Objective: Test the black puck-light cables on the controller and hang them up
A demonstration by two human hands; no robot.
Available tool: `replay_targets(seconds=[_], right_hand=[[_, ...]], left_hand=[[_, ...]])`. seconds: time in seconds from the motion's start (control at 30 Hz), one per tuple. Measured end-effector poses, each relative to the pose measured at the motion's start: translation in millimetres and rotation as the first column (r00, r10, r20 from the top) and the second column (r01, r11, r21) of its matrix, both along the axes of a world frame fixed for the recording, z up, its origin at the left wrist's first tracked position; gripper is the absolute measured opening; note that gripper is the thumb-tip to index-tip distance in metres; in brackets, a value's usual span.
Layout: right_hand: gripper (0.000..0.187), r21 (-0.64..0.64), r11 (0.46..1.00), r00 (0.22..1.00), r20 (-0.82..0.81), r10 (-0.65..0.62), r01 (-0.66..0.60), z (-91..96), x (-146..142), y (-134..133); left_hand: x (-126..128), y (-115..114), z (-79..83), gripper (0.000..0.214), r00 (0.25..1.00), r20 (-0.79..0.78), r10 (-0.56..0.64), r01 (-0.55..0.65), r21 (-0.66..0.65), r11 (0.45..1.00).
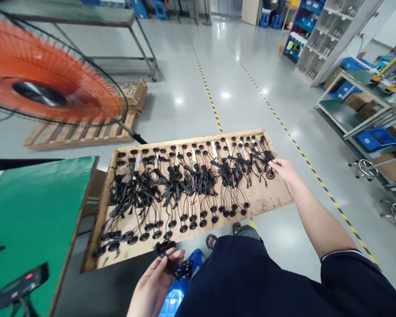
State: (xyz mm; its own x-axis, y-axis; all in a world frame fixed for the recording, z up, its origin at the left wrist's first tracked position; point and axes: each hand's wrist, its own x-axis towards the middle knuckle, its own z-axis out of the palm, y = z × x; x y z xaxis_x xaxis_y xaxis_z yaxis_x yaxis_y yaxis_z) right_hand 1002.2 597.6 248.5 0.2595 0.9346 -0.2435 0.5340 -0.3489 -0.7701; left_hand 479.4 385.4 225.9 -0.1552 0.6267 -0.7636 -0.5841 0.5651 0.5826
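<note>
A shallow wooden tray [273, 199] holds several black cables with round disc ends, laid in rows with their cords bunched in the middle. At the tray's right end, my right hand [281, 169] pinches a black cable with a round disc end [270, 175], which hangs just below the fingers. Near the front edge, my left hand [158, 275] is closed around a bundle of black cables [165, 247]; parts of it stick out above the fingers and to the right. The fingers hide the middle of that bundle.
A green-topped table [36, 207] with a small device showing a red light [23, 284] stands at left. An orange fan [53, 83] looms behind it near a wooden pallet [75, 130]. Below my left hand is a blue stool [174, 297]. Shelving carts [353, 105] line the right.
</note>
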Motion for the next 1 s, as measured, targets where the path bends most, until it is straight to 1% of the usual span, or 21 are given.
replay_targets(seconds=[0.03, 0.1, 0.2, 0.3, 0.37, 0.43, 0.5, 0.57, 0.67, 0.77, 0.83, 0.87, 0.9, 0.93, 0.97, 1.0], right_hand=[[0.041, -0.025, 1.0, 0.998, 0.054, 0.018, -0.017, -6.6, 0, 12], [0.033, -0.104, 0.993, 0.987, 0.142, 0.075, -0.061, -30.6, -5, 31], [0.032, -0.263, 0.955, 0.959, 0.204, 0.195, -0.138, -86.0, -23, 45], [0.035, -0.423, 0.881, 0.927, 0.197, 0.319, -0.213, -145.8, -43, 40], [0.035, -0.507, 0.82, 0.902, 0.171, 0.396, -0.264, -179.1, -51, 29], [0.036, -0.567, 0.763, 0.876, 0.139, 0.461, -0.311, -203.4, -54, 18], [0.036, -0.599, 0.719, 0.852, 0.111, 0.511, -0.353, -217.7, -54, 10], [0.035, -0.611, 0.693, 0.834, 0.097, 0.544, -0.381, -222.4, -53, 7], [0.036, -0.594, 0.69, 0.816, 0.094, 0.57, -0.413, -214.8, -49, 9], [0.037, -0.531, 0.708, 0.803, 0.084, 0.59, -0.465, -195.6, -53, 9], [0.037, -0.458, 0.714, 0.784, 0.057, 0.618, -0.529, -177.8, -64, 0], [0.036, -0.414, 0.706, 0.766, 0.032, 0.642, -0.574, -167.0, -74, -7], [0.035, -0.364, 0.686, 0.738, -0.005, 0.675, -0.63, -154.9, -85, -17], [0.032, -0.308, 0.649, 0.694, -0.051, 0.718, -0.695, -141.4, -98, -29], [0.03, -0.244, 0.598, 0.633, -0.103, 0.767, -0.764, -126.8, -113, -43], [0.027, -0.171, 0.531, 0.555, -0.157, 0.817, -0.83, -111.6, -128, -57]], left_hand=[[-3, -5, 1.0, 0.054, 1.0, -0.012, 0.017, -0.017, -0.017, 1.0], [-3, -13, 4.9, 0.055, 0.998, -0.044, 0.054, -0.056, -0.048, 0.997], [12, -26, 11.0, 0.051, 0.986, -0.103, 0.13, -0.136, -0.059, 0.989], [43, -37, 14.9, 0.048, 0.957, -0.167, 0.237, -0.249, -0.058, 0.967], [68, -43, 17.2, 0.047, 0.931, -0.194, 0.31, -0.327, -0.059, 0.943], [91, -47, 20.1, 0.042, 0.899, -0.211, 0.383, -0.403, -0.056, 0.914], [110, -48, 23.6, 0.038, 0.87, -0.225, 0.438, -0.46, -0.056, 0.886], [124, -48, 27.0, 0.031, 0.849, -0.238, 0.472, -0.497, -0.059, 0.866], [136, -48, 29.8, 0.019, 0.82, -0.247, 0.516, -0.544, -0.059, 0.837], [145, -46, 27.5, 0.012, 0.803, -0.22, 0.555, -0.578, -0.058, 0.814], [153, -42, 23.1, 0.011, 0.813, -0.176, 0.556, -0.572, -0.058, 0.818], [156, -40, 20.4, 0.01, 0.818, -0.151, 0.554, -0.567, -0.055, 0.822], [160, -37, 17.6, 0.011, 0.825, -0.121, 0.552, -0.56, -0.046, 0.827], [164, -34, 15.1, 0.012, 0.832, -0.087, 0.548, -0.552, -0.03, 0.833], [167, -31, 13.1, 0.014, 0.84, -0.052, 0.54, -0.541, -0.008, 0.841], [169, -28, 11.7, 0.017, 0.848, -0.019, 0.529, -0.529, 0.015, 0.848]])
